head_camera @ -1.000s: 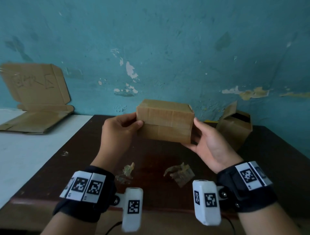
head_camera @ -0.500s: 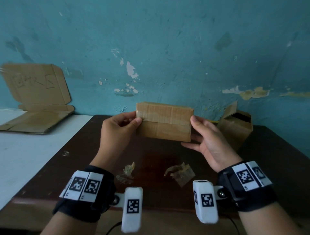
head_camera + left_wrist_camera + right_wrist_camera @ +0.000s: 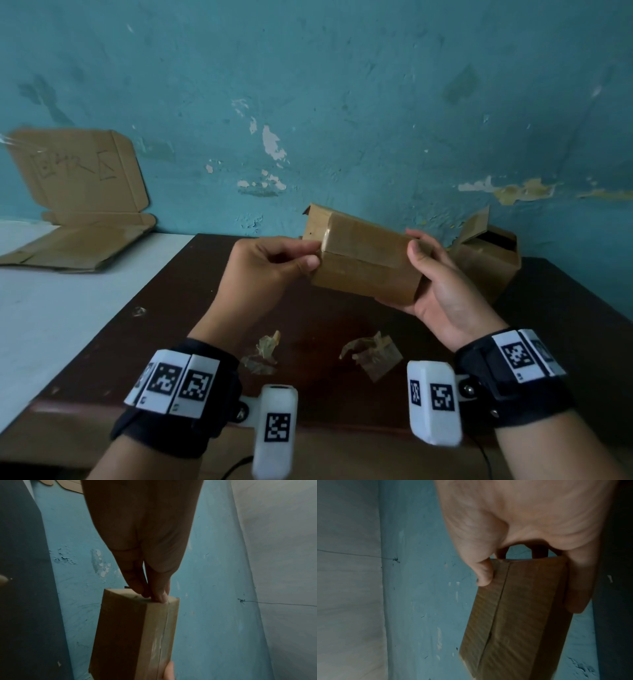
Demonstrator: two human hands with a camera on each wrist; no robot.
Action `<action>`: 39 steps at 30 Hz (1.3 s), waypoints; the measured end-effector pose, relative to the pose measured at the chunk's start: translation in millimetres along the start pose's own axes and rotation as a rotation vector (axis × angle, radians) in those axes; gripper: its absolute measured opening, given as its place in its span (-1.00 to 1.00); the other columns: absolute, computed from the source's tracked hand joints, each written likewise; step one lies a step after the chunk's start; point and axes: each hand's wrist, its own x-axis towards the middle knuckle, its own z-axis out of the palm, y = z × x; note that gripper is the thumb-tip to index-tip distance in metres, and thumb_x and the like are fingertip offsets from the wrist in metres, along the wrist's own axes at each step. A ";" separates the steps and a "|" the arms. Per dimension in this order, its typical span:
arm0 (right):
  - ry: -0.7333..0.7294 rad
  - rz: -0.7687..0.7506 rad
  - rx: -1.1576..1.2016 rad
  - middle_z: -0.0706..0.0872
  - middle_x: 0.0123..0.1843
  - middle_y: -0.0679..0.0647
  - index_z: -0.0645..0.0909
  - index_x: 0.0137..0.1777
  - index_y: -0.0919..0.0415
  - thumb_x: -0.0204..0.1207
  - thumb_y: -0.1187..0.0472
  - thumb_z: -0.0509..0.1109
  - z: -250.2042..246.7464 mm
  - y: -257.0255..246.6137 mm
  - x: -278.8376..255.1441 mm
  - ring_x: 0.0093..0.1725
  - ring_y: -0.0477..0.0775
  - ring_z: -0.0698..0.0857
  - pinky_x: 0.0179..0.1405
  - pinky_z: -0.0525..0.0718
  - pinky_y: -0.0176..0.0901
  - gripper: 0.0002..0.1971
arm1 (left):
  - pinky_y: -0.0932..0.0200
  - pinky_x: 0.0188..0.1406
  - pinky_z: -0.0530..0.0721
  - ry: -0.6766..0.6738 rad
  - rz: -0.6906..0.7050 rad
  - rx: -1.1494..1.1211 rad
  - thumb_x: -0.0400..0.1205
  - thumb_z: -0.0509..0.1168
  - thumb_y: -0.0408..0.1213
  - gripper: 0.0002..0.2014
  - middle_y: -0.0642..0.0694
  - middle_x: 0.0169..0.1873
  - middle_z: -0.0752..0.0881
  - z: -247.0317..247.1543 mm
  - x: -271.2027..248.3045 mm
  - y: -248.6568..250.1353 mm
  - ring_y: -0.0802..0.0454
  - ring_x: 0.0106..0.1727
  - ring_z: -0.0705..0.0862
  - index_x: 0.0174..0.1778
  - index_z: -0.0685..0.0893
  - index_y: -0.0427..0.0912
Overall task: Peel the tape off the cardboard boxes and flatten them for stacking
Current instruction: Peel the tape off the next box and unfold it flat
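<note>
I hold a small closed cardboard box point(image 3: 363, 260) in the air above the dark table, its taped seam facing me. Clear tape point(image 3: 356, 240) runs along the seam and over the left end. My right hand point(image 3: 442, 284) grips the box's right end, thumb on the front and fingers behind and beneath. My left hand point(image 3: 270, 270) has its fingertips at the tape's edge on the left end point(image 3: 157, 596); whether they pinch the tape is unclear. The right wrist view shows the box point(image 3: 513, 615) between thumb and fingers.
A second cardboard box point(image 3: 486, 260) with raised flaps stands behind my right hand by the teal wall. Two crumpled tape pieces point(image 3: 371, 354) point(image 3: 263, 349) lie on the brown table point(image 3: 171, 342). Flattened cardboard point(image 3: 78, 236) rests on the white surface at left, another sheet leaning on the wall.
The box has moved right and turned, its left end swinging into view. My left hand shifted from holding the left end to working its fingertips at the tape edge; the right hand wrapped further round.
</note>
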 end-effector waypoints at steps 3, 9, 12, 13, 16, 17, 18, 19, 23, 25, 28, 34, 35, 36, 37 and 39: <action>-0.020 0.017 0.036 0.66 0.47 0.19 0.63 0.30 -0.10 0.49 0.00 0.43 -3.1 2.7 2.6 0.39 0.37 0.68 -0.01 0.77 0.41 -0.64 | 0.40 0.00 0.74 -0.049 0.036 -0.018 0.53 0.54 -0.51 -0.74 0.13 -0.13 0.90 -0.8 0.2 3.2 0.20 -0.01 0.86 -0.05 0.87 -0.02; -0.029 0.007 0.034 0.67 0.45 0.18 0.60 0.32 -0.07 0.51 0.01 0.40 -3.1 3.1 3.1 0.37 0.36 0.69 -0.01 0.78 0.42 -0.64 | 0.21 -0.13 0.71 -0.115 0.102 0.059 0.63 0.43 -0.55 -0.75 0.06 -0.31 0.77 0.6 -0.4 7.3 0.04 -0.22 0.77 -0.07 0.72 -0.05; -0.015 -0.013 0.014 0.68 0.43 0.17 0.62 0.31 -0.06 0.50 0.03 0.41 -2.0 3.1 3.4 0.36 0.36 0.70 0.00 0.78 0.46 -0.64 | -0.05 -0.17 0.72 -0.136 0.069 0.105 0.67 0.36 -0.53 -0.73 0.11 -0.30 0.72 2.2 -0.5 6.5 -0.02 -0.21 0.72 -0.06 0.68 0.00; -0.002 -0.027 -0.001 0.69 0.43 0.17 0.63 0.30 -0.06 0.49 0.03 0.43 -1.7 3.0 3.7 0.36 0.36 0.70 0.02 0.77 0.48 -0.64 | -0.15 -0.15 0.72 -0.146 0.052 0.103 0.68 0.34 -0.53 -0.73 0.07 -0.29 0.72 2.8 -0.8 7.1 -0.05 -0.21 0.70 -0.04 0.68 0.00; 0.034 -0.060 -0.032 0.73 0.37 0.15 0.64 0.30 -0.05 0.48 0.02 0.44 0.0 2.4 4.1 0.33 0.35 0.72 0.06 0.75 0.54 -0.63 | -0.06 -0.15 0.70 -0.175 0.011 0.067 0.72 0.27 -0.57 -0.74 0.00 -0.30 0.70 4.0 -1.7 11.4 0.02 -0.23 0.67 0.00 0.68 -0.08; 0.039 -0.068 -0.034 0.74 0.35 0.14 0.64 0.29 -0.05 0.47 0.02 0.44 0.8 1.9 3.6 0.32 0.33 0.73 0.05 0.75 0.54 -0.63 | 0.05 -0.15 0.68 -0.181 0.000 0.045 0.72 0.26 -0.58 -0.73 0.05 -0.33 0.70 3.5 -1.5 12.4 0.07 -0.24 0.68 0.01 0.69 -0.09; 0.041 -0.075 -0.033 0.74 0.34 0.14 0.65 0.27 -0.05 0.47 0.02 0.45 1.9 1.4 3.4 0.31 0.32 0.74 0.05 0.75 0.54 -0.65 | 0.14 -0.14 0.67 -0.185 -0.012 0.021 0.73 0.25 -0.58 -0.74 0.10 -0.36 0.70 3.1 -1.2 13.3 0.10 -0.25 0.68 0.01 0.69 -0.10; 0.043 -0.081 -0.032 0.74 0.34 0.15 0.65 0.26 -0.06 0.47 0.03 0.45 2.8 0.8 3.0 0.30 0.32 0.74 0.06 0.75 0.54 -0.66 | 0.22 -0.15 0.66 -0.184 -0.026 0.000 0.74 0.24 -0.58 -0.74 0.12 -0.38 0.70 2.7 -0.8 14.1 0.11 -0.26 0.68 0.02 0.70 -0.11; 0.070 -0.107 -0.039 0.73 0.36 0.15 0.65 0.27 -0.04 0.57 0.10 0.45 4.6 -1.2 2.0 0.32 0.31 0.73 0.07 0.76 0.52 -0.73 | 0.36 -0.23 0.62 -0.139 -0.115 -0.099 0.71 0.25 -0.61 -0.76 -0.03 -0.36 0.70 2.4 1.1 14.8 0.09 -0.31 0.65 0.13 0.69 -0.20; 0.079 -0.116 -0.041 0.70 0.39 0.16 0.64 0.27 -0.04 0.63 0.14 0.42 4.6 -1.4 1.3 0.34 0.29 0.72 0.05 0.78 0.48 -0.76 | 0.39 -0.28 0.62 -0.105 -0.155 -0.130 0.70 0.35 -0.51 -0.81 -0.06 -0.34 0.75 3.1 0.8 14.2 0.17 -0.34 0.67 0.16 0.72 -0.20; 0.083 -0.120 -0.043 0.66 0.43 0.15 0.63 0.32 -0.02 0.64 0.15 0.42 5.7 -0.8 0.1 0.35 0.28 0.71 0.04 0.79 0.46 -0.73 | 0.42 -0.37 0.59 -0.018 -0.126 -0.010 0.64 0.49 -0.34 -0.97 0.07 -0.43 0.75 3.6 0.8 10.8 0.28 -0.42 0.64 -0.06 0.83 -0.14; 0.110 -0.130 -0.063 0.68 0.39 0.13 0.58 0.40 0.03 0.65 0.16 0.43 9.3 -0.2 -2.3 0.34 0.24 0.71 0.04 0.80 0.44 -0.66 | 0.33 -0.40 0.58 0.053 -0.165 0.000 0.63 0.51 -0.29 -0.90 -0.02 -0.44 0.75 4.3 2.2 8.1 0.16 -0.43 0.59 -0.18 0.84 -0.20; 0.117 -0.129 -0.064 0.68 0.38 0.12 0.58 0.41 0.04 0.65 0.16 0.43 9.6 0.0 -2.5 0.33 0.23 0.71 0.04 0.80 0.44 -0.66 | 0.34 -0.41 0.57 0.052 -0.171 -0.004 0.64 0.50 -0.28 -0.90 -0.02 -0.43 0.75 4.5 2.3 8.0 0.17 -0.43 0.59 -0.17 0.83 -0.20; 0.124 -0.127 -0.065 0.69 0.36 0.11 0.58 0.41 0.03 0.65 0.16 0.44 10.0 0.3 -2.6 0.32 0.23 0.72 0.04 0.80 0.45 -0.66 | 0.34 -0.40 0.57 0.047 -0.173 -0.009 0.65 0.49 -0.28 -0.89 -0.02 -0.41 0.75 4.6 2.1 8.4 0.16 -0.41 0.59 -0.17 0.82 -0.21; 0.128 -0.125 -0.066 0.70 0.35 0.11 0.59 0.40 0.03 0.64 0.15 0.44 10.5 0.2 -2.8 0.31 0.23 0.72 0.05 0.79 0.46 -0.66 | 0.31 -0.38 0.57 0.036 -0.175 -0.025 0.66 0.48 -0.29 -0.89 -0.05 -0.39 0.75 4.5 1.8 8.7 0.12 -0.38 0.60 -0.17 0.81 -0.21; 0.133 -0.121 -0.068 0.71 0.34 0.12 0.60 0.37 0.02 0.64 0.14 0.45 11.6 0.2 -2.9 0.29 0.23 0.74 0.05 0.79 0.46 -0.68 | 0.23 -0.33 0.58 0.011 -0.177 -0.072 0.67 0.46 -0.32 -0.89 -0.09 -0.36 0.75 3.8 1.2 9.6 0.00 -0.32 0.62 -0.18 0.80 -0.20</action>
